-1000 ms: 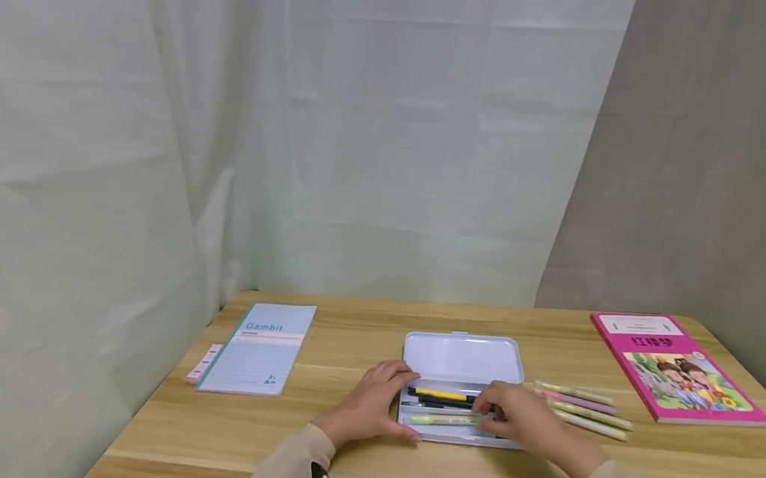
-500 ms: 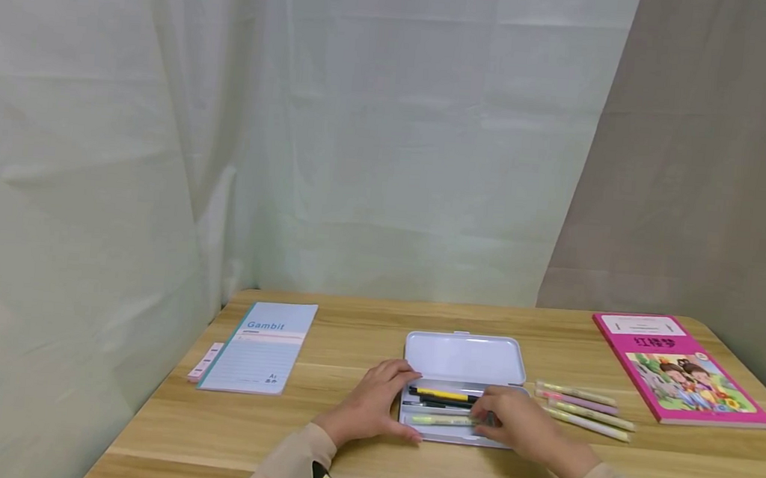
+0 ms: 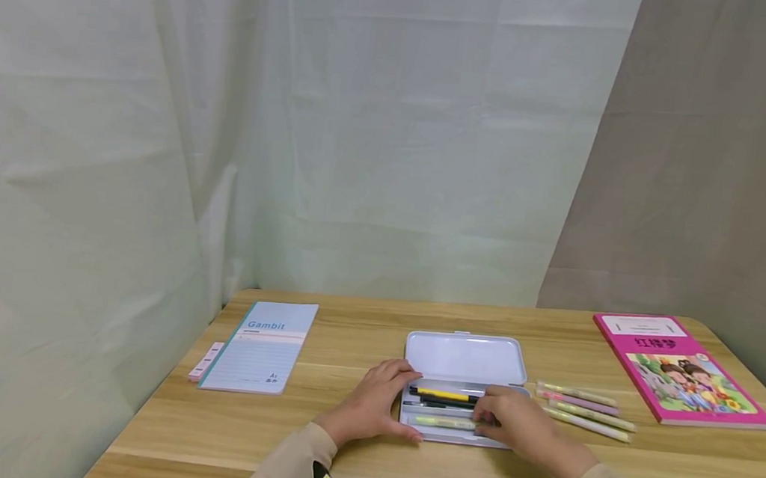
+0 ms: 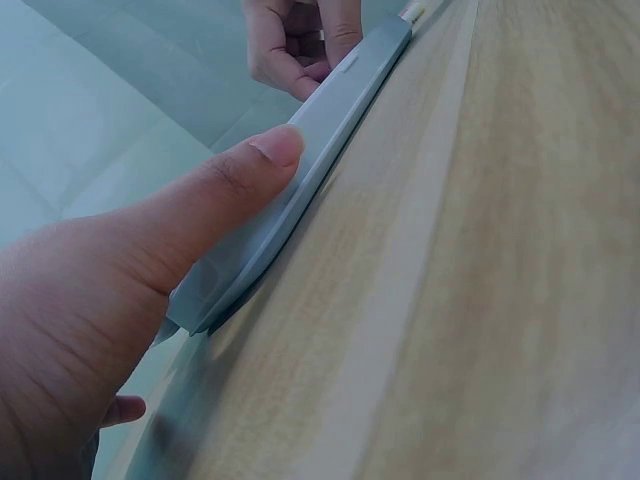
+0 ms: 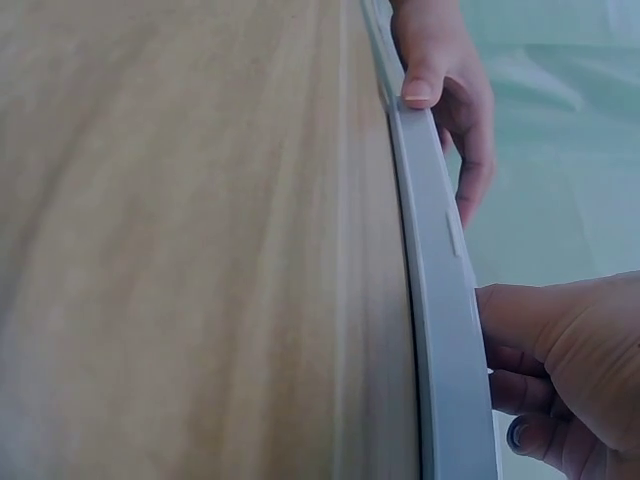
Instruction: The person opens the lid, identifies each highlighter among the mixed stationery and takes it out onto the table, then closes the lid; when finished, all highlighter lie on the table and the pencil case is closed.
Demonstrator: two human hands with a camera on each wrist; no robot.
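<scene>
At the far left of the wooden table (image 3: 361, 342), a blue notebook (image 3: 258, 353) lies partly over a pale pink strip (image 3: 204, 364). Next comes the left hand (image 3: 373, 403): its thumb is at the front edge of the pencil case (image 3: 467, 357) and its fingers at the back, so it grips the left end between them. The case stands open in the middle, and inside lie a yellow-black pen (image 3: 441, 394), some dark pens (image 3: 440, 404) and, in the front compartment, a pale pen (image 3: 443, 422). The right hand (image 3: 520, 422) has its fingers curled together and pinches the right end of this pale pen. To the right, four loose pens (image 3: 592, 415) lie outside, near a pink book (image 3: 686, 375). In my judgement the work is partly done: several pens are inside, four are outside, and the lid is not closed.
</scene>
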